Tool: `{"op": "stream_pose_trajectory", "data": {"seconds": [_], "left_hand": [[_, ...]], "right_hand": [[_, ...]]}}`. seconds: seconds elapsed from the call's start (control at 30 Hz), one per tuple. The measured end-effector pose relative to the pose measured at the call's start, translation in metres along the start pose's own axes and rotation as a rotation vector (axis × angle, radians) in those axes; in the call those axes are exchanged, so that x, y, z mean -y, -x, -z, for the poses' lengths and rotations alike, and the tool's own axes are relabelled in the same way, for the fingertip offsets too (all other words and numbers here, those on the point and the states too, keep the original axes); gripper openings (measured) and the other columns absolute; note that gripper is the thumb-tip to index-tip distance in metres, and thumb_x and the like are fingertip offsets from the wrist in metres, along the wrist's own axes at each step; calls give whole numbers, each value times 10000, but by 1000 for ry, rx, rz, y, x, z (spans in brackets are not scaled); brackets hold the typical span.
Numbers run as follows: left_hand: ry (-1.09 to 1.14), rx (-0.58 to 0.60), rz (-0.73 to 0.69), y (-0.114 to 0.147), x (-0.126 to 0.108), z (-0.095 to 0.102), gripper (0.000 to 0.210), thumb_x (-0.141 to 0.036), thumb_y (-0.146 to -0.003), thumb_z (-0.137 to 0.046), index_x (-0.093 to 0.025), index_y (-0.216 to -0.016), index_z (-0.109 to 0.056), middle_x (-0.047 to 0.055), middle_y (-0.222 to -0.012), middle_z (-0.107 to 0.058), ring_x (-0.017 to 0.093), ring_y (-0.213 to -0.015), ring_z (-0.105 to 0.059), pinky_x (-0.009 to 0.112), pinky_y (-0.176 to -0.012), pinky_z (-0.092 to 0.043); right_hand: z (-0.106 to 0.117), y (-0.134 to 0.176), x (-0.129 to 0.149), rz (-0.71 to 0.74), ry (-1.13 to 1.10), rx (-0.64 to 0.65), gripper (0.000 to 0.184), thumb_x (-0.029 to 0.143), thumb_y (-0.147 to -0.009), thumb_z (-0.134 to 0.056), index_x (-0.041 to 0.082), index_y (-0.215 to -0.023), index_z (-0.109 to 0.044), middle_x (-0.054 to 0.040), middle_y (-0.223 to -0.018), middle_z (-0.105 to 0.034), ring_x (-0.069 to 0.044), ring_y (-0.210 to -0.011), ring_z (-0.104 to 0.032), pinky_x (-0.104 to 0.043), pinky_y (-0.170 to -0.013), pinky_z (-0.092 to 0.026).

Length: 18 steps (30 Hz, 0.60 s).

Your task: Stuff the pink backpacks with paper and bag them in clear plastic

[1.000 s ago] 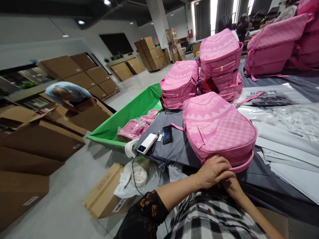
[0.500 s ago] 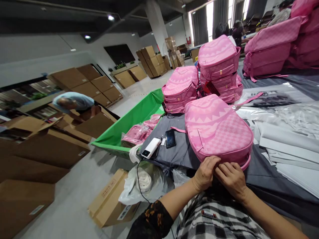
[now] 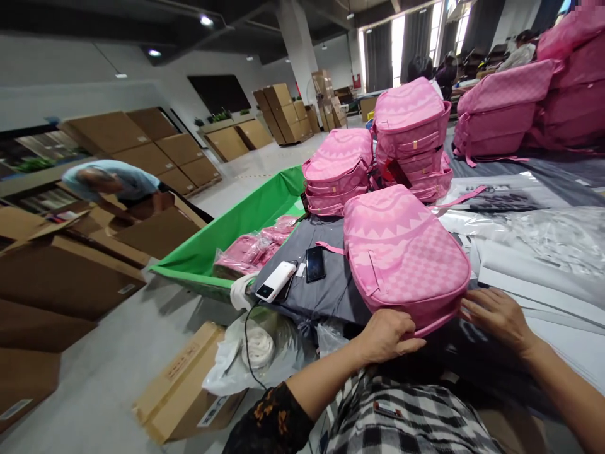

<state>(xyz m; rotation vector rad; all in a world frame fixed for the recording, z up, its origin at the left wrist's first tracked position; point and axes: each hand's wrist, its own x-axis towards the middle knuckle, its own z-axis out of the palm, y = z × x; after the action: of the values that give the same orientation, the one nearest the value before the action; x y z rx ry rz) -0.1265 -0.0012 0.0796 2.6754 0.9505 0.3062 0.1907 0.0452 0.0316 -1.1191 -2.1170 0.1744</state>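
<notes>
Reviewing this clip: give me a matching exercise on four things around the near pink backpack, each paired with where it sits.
Things:
1. left hand
2. right hand
3. black phone
4. green bin

Places:
A. flat on the grey cloth, left of the near pink backpack
B. at the backpack's near right corner
C. on the floor beside the table, holding bagged pink items
D. on the backpack's near bottom edge

Pairs: 1-D, 2-B, 3-A, 4-C

Green bin with bagged pink stuff next to the table, a power bank and phone on the grey cloth, cardboard boxes everywhere.
</notes>
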Motion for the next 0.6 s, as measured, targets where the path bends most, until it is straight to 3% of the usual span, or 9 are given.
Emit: {"op": "stream_pose_trajectory", "data": {"seconds": [0.07, 0.13, 0.2, 0.27, 0.33, 0.4, 0.5, 0.6], "left_hand": [[11, 2, 26, 0, 2, 1, 366, -412, -944, -666, -166, -678, -622, -17, -661, -608, 111, -627, -555, 250, -561, -331], [31, -59, 9, 7, 0, 2, 315, -377, -946, -664, -167, -712, -645, -10, -670, -622, 121, -639, -567, 246, -574, -359], [81, -244, -22, 19, -4, 6, 200, -315, -973, -621, -160, -867, -691, 18, -767, -674, 137, -722, -608, 240, -653, -440], [105, -551, 20, 33, -8, 10, 148, -241, -990, -575, -169, -1052, -688, 47, -897, -704, 156, -855, -639, 257, -790, -502], [73, -839, 190, 39, -5, 13, 236, -232, -969, -599, -209, -1197, -653, 73, -1062, -695, 193, -1039, -634, 328, -955, -506], [82, -963, 438, 34, 3, 9, 487, -315, -898, -705, -249, -1360, -563, 112, -1324, -605, 261, -1278, -546, 446, -1112, -432], [327, -886, 701, 16, 20, -6, 936, -454, -784, -799, -220, -1551, -318, 181, -1607, -311, 326, -1504, -320, 510, -1223, -302], [504, -893, 696, 5, 31, -15, 916, -496, -852, -704, -189, -1580, -243, 190, -1663, -197, 287, -1563, -202, 455, -1257, -243]], "right_hand": [[-12, 3, 10, -217, -197, -22, 354, 568, -759, -762, 239, -884, -729, -41, -752, -735, -175, -625, -648, -307, -596, -514], [-24, 14, 32, -536, -450, -140, 541, 633, -641, -825, 226, -952, -651, -22, -728, -706, -177, -579, -631, -297, -525, -522], [-34, 29, 62, -856, -687, -254, 677, 691, -544, -855, 220, -939, -572, -26, -724, -693, -198, -570, -640, -307, -476, -531], [-42, 40, 92, -1023, -884, -219, 692, 762, -577, -804, 205, -906, -558, -52, -734, -692, -222, -596, -664, -324, -475, -545], [-48, 39, 114, -1038, -998, -134, 688, 799, -628, -749, 184, -892, -590, -73, -767, -701, -229, -667, -687, -337, -557, -577], [-54, 29, 124, -1043, -993, -184, 692, 792, -586, -777, 185, -865, -596, -36, -727, -677, -196, -651, -663, -319, -602, -574], [-62, 9, 121, -1084, -874, -351, 681, 758, -503, -821, 202, -803, -566, 34, -598, -585, -138, -538, -557, -277, -539, -509], [-67, 0, 120, -1070, -785, -350, 662, 745, -503, -807, 194, -783, -570, 41, -552, -551, -122, -494, -496, -255, -469, -423]]}}
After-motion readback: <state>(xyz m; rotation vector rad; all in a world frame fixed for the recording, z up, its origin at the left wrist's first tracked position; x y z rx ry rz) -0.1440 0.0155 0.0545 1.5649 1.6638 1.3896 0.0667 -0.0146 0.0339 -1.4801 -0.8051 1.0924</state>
